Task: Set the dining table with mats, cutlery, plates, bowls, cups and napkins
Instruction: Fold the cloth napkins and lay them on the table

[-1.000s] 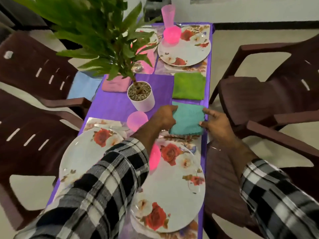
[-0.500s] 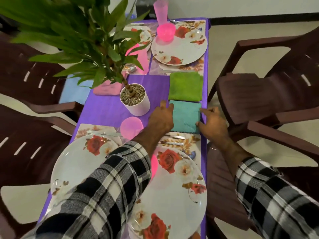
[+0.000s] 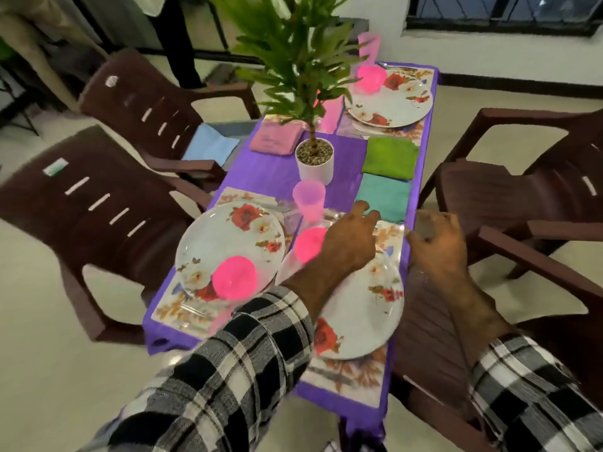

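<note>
The bench (image 3: 280, 177), under a purple cloth, looks close to fully laid. Near the person, two floral plates sit on patterned mats: the left plate (image 3: 228, 243) carries a pink bowl (image 3: 234, 277), and the right plate (image 3: 365, 314) has a second pink bowl (image 3: 310, 244) at its far edge. A pink cup (image 3: 308, 199) stands between them. At the far end another plate (image 3: 390, 102) holds its own bowl and cup. Folded napkins lie in the middle: teal (image 3: 385, 195), green (image 3: 390, 158) and pink (image 3: 274, 141); a blue one (image 3: 210, 146) rests on a chair seat, probably yet to be placed. Cutlery is too blurred to confirm at every setting. The left hand (image 3: 349, 243) hovers with fingers loosely spread, just short of the teal napkin, gripping nothing. The right hand (image 3: 437, 243), fingers loosely curled, is also empty.
</note>
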`<state>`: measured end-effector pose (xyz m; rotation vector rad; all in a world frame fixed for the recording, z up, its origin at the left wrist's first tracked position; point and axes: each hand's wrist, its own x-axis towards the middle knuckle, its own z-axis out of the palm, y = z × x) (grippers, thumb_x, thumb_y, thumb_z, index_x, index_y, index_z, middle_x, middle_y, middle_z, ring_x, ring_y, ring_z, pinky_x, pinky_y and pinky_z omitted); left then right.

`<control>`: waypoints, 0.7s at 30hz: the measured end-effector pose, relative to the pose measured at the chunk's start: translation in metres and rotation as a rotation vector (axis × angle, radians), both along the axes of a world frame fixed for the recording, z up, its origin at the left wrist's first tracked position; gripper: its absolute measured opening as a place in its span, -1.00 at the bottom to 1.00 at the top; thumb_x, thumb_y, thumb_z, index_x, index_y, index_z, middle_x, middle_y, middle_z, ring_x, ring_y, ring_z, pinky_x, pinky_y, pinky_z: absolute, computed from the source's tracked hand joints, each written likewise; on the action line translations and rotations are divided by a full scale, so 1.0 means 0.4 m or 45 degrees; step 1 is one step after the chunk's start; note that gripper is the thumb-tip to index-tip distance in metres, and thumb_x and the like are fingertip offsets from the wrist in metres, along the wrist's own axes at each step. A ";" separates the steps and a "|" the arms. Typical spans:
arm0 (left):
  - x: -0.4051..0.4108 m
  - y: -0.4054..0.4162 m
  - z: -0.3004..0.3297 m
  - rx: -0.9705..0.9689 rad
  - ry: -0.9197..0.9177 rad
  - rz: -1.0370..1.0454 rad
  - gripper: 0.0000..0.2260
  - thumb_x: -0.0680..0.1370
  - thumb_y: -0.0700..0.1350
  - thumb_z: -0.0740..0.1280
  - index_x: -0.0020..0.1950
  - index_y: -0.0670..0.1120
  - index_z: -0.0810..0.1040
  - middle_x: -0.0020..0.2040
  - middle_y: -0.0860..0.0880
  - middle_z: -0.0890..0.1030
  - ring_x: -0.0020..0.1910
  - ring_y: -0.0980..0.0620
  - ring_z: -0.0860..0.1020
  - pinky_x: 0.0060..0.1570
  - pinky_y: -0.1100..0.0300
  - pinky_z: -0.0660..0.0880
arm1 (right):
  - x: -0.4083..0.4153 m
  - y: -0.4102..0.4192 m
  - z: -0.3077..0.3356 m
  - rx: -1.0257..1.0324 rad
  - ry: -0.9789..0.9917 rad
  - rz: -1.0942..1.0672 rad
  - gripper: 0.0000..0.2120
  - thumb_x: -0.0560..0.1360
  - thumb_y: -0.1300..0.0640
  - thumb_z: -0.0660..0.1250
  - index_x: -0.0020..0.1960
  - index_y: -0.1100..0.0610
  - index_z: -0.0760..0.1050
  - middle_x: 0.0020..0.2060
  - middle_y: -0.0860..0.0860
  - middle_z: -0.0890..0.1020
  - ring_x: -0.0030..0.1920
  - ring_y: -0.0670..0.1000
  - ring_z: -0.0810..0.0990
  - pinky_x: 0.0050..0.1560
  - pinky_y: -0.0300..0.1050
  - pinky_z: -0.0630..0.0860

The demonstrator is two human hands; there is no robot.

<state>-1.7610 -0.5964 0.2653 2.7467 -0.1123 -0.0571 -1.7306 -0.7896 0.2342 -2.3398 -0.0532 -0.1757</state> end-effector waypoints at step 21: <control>-1.261 0.439 0.089 -0.122 -0.067 0.998 -0.74 0.54 -0.19 0.44 0.23 -0.12 0.65 0.29 -0.15 0.57 0.06 -0.26 0.65 0.01 -0.05 0.58 | -0.913 0.553 0.070 -0.123 0.119 1.100 -0.62 0.49 0.05 0.48 0.26 0.15 0.61 0.18 0.15 0.62 0.22 0.20 0.58 0.22 -0.03 0.44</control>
